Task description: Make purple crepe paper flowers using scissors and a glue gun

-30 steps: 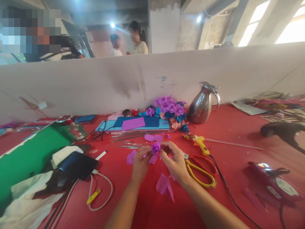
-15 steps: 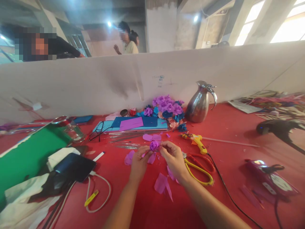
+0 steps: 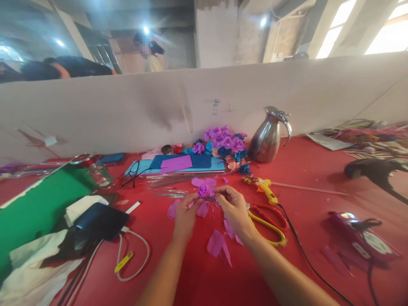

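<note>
A small purple paper rose [image 3: 203,191] is held over the red table between my two hands. My left hand [image 3: 186,214] pinches it from the left and below with thumb and fingers. My right hand [image 3: 233,210] is closed in a pinch at the flower's right side, where a bit of purple petal shows by the fingertips. Loose purple paper petals [image 3: 216,243] lie on the table below the hands, with more cut petals [image 3: 202,182] just behind the rose. Scissors [image 3: 267,227] with yellow and red handles rest beside my right wrist.
A yellow glue gun [image 3: 267,190] trails a black cord on the right. Behind stand a steel jug [image 3: 266,138] and a heap of paper flowers [image 3: 225,142]. Paper sheets [image 3: 177,163], glasses [image 3: 135,174], a phone [image 3: 102,221] and a power strip [image 3: 363,238] surround the work area.
The rose has shifted slightly left and up and turned more face-on. My right fingertips have drawn a little away from its centre. People behind the partition have moved.
</note>
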Available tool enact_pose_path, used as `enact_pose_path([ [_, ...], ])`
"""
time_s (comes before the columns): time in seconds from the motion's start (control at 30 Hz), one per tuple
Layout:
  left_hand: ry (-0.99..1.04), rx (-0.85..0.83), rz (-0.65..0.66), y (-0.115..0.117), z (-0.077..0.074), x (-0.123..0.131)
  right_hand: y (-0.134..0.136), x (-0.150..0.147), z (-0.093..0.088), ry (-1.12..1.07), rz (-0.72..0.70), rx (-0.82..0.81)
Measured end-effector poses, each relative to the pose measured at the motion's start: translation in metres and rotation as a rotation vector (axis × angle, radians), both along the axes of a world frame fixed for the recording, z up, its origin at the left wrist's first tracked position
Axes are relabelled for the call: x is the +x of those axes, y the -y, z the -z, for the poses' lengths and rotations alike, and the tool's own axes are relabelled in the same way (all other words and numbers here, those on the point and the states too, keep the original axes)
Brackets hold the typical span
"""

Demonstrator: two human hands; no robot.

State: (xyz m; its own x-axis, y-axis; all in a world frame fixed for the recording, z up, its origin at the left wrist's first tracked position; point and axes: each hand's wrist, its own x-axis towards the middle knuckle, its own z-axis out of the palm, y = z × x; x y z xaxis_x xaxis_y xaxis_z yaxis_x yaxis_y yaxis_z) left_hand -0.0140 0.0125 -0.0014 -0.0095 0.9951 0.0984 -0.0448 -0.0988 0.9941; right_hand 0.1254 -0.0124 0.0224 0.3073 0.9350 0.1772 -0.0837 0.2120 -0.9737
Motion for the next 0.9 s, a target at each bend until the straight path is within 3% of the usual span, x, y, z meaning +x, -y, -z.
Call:
enact_pose_path([
  [0.2,0.098,-0.027,0.002,0.000,-0.001,0.000,0.001,0.002,-0.004,-0.086,-0.082,0.000],
  [0.3,0.068,0.013,0.018,0.001,-0.001,0.000,0.005,0.000,-0.006,0.018,-0.139,0.059],
  [0.47,-0.027,0.098,0.027,0.002,-0.002,0.000,0.008,-0.003,-0.007,0.156,-0.090,0.107],
  [0.9,-0.202,0.201,0.139,-0.002,-0.002,-0.005,-0.002,0.007,-0.008,-0.030,-0.229,0.033],
])
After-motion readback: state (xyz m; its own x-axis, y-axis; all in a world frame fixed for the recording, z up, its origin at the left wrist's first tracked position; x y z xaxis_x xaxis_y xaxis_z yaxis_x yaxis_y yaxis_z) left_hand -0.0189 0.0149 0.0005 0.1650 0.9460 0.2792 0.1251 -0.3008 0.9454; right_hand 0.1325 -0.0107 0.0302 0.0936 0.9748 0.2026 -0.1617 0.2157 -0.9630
